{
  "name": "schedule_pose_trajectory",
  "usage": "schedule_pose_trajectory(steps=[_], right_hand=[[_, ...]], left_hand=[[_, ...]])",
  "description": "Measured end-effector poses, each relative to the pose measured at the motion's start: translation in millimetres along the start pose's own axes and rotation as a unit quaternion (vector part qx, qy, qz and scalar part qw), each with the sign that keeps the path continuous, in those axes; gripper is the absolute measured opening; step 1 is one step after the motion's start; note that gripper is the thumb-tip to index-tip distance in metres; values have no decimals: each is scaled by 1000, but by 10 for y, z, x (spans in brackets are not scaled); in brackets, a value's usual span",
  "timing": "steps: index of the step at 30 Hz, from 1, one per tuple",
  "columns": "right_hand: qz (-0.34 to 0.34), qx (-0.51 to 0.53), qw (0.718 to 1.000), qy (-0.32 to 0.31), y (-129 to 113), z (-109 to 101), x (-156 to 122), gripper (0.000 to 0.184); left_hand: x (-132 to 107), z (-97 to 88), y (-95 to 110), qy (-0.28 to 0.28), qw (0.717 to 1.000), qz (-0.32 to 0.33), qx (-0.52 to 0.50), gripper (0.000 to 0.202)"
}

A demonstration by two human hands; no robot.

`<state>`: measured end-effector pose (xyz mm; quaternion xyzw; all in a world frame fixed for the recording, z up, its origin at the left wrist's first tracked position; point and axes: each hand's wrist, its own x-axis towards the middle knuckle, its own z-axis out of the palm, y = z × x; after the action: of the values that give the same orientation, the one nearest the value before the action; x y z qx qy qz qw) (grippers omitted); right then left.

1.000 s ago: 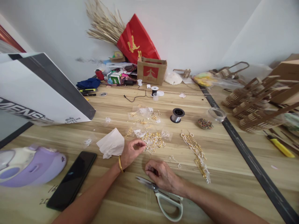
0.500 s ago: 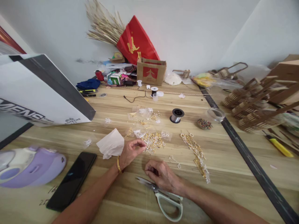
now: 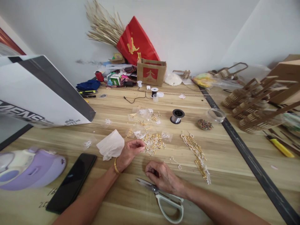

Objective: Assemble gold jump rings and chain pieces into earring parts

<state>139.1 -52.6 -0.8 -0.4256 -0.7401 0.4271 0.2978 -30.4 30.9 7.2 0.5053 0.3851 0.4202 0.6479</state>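
Observation:
My left hand (image 3: 131, 152), with a gold bangle (image 3: 116, 166) at the wrist, is closed in a pinch at the left edge of a pile of gold and silver beads (image 3: 153, 142). Whatever sits between its fingertips is too small to name. My right hand (image 3: 162, 176) rests on the table with fingers curled, their contents hidden, above white-handled scissors (image 3: 170, 207). A short silver chain (image 3: 175, 162) lies just right of it. Farther right is a bundle of gold and silver chains (image 3: 194, 153). A pale paper napkin (image 3: 111, 144) lies beside my left hand.
A spool of clear line (image 3: 177, 116) stands behind the beads, near a jar of colored beads (image 3: 205, 124). On the left are a black phone (image 3: 71, 182), a purple device (image 3: 32, 168) and a large white box (image 3: 47, 93). Small woven baskets (image 3: 248, 109) and a yellow-handled tool (image 3: 280, 147) are right.
My left hand has drawn back slightly left and down, with its fingertips still at the edge of the bead pile. My right hand keeps its place.

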Motion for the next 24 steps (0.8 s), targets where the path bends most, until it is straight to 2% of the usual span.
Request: schedule_pose_trajectory(steps=[6, 12, 24], right_hand=[[-5, 0, 1000, 1, -11, -5, 4, 10], [-1, -2, 1000, 1, -17, -18, 5, 10], [19, 28, 999, 0, -29, -12, -4, 9]], left_hand=[[11, -1, 14, -22, 992, -18, -120, 11], [41, -34, -17, -26, 980, -18, -196, 11], [38, -53, -38, -25, 980, -22, -198, 11]])
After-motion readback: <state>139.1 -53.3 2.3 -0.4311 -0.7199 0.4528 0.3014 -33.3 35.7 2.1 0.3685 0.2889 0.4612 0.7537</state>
